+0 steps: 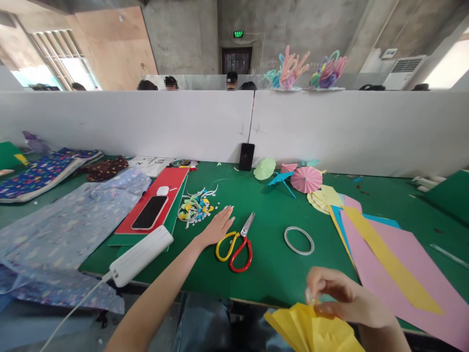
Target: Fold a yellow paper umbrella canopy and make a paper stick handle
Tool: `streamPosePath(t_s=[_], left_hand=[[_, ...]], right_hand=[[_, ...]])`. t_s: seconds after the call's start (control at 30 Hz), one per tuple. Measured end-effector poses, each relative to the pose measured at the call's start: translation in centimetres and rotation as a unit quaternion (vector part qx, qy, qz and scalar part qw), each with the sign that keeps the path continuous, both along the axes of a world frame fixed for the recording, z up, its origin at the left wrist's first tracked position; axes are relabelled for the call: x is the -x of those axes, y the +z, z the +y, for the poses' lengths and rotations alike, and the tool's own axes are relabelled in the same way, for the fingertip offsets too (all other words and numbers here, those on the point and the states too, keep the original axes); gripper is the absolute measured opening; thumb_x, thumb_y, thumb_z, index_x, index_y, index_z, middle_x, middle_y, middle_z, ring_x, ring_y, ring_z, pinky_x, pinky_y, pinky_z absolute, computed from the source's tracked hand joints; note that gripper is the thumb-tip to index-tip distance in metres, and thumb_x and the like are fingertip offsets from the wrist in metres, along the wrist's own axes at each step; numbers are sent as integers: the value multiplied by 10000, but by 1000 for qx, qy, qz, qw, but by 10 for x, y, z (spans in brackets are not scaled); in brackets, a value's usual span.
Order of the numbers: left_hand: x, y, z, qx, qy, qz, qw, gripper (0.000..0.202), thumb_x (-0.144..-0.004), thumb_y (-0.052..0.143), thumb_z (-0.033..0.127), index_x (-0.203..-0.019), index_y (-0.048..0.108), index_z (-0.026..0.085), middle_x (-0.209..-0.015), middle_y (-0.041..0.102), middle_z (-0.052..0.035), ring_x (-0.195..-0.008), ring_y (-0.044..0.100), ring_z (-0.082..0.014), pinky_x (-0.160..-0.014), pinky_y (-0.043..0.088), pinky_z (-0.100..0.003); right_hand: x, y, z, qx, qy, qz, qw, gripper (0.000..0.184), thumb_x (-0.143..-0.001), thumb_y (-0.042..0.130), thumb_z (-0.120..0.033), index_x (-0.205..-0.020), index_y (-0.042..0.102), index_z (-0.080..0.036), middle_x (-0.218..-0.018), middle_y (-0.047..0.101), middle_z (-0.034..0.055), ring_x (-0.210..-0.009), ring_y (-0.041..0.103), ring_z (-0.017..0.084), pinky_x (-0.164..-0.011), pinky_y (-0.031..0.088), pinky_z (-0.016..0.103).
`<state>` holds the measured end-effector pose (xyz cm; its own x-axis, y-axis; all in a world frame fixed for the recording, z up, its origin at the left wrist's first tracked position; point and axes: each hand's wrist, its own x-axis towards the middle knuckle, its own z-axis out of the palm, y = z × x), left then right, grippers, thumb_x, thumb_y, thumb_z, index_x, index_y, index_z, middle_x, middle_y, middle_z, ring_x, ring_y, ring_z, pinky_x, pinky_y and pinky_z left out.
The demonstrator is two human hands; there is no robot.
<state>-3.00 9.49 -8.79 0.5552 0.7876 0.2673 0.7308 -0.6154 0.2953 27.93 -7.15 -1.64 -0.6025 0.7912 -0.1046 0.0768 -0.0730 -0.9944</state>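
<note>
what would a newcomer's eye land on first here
Probably the yellow pleated paper in the right hand, at the bottom of the view. Then the red-and-yellow scissors on the green table, just right of the left hand. Farther back, small paper umbrellas sit near the white partition.
</note>
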Motion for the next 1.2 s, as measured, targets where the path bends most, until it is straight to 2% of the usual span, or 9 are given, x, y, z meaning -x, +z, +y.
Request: streamPosePath(t_s=[0.23,0.33,0.47,0.57,0.67,0.8,0.9,1.1,1.2], left_hand=[[-6,-6,32,-17,108,-7,994,343,-894,557,316,-1194,526,153,-1207,552,-95,-1029,580,-224,-858,505,-444],[-9,3,0,-7,72,-8,997,430,-921,504,341,-1315,439,181,-1371,451,-118,-1208,483,-275,-985,410,-518],[-15,12,-58,21,-10,6,1000,543,-954,359,451,-1451,214,287,-1485,362,-14,-1385,285,-190,-1122,287,-362],[-3,11,-78,30,34,-2,999,522,-977,301,389,-1462,148,269,-1481,367,-30,-1381,294,-181,-1095,324,-352],[16,5,-77,34,143,-14,989,476,-969,295,414,-1373,303,162,-1342,494,-141,-1271,436,-249,-973,429,-397],[24,0,-72,48,217,9,975,354,-931,362,472,-920,542,167,-850,604,-86,-830,576,-247,-737,475,-396],[18,0,-67,68,197,50,977,352,-933,376,419,-721,526,182,-707,555,-47,-711,542,-220,-680,452,-384],[14,4,-52,112,109,92,983,206,-907,528,316,-841,587,130,-797,601,-6,-709,577,-120,-685,495,-300],[14,14,-55,111,112,80,984,255,-924,467,253,-694,514,154,-673,538,17,-640,530,-117,-624,453,-265]], right_hand=[[4,1,21,33,1,19,999,99,-819,674,-254,-857,604,-196,-785,566,22,-679,541,106,-617,423,232],[10,-1,38,46,9,31,998,114,-819,675,-263,-867,598,-194,-784,554,20,-667,530,104,-606,420,229],[15,-5,53,60,14,43,997,120,-811,684,-262,-871,605,-193,-777,553,13,-667,529,102,-621,423,226],[14,-8,58,75,15,52,996,117,-806,689,-248,-880,616,-196,-786,569,12,-684,537,106,-643,431,229],[13,-11,61,93,10,62,994,119,-802,694,-227,-892,625,-189,-808,591,24,-717,556,116,-663,438,234],[23,-25,61,134,0,89,987,141,-777,720,-214,-870,619,-184,-796,615,20,-730,574,107,-676,430,217],[40,-40,60,172,2,123,977,206,-725,765,-260,-826,607,-177,-762,628,13,-710,591,109,-690,430,224],[73,-59,58,223,-8,174,959,247,-665,805,-247,-827,640,-161,-732,642,5,-703,604,107,-722,424,236],[82,-60,57,248,-14,188,950,267,-641,819,-212,-842,655,-148,-749,648,12,-701,595,99,-688,414,209]])
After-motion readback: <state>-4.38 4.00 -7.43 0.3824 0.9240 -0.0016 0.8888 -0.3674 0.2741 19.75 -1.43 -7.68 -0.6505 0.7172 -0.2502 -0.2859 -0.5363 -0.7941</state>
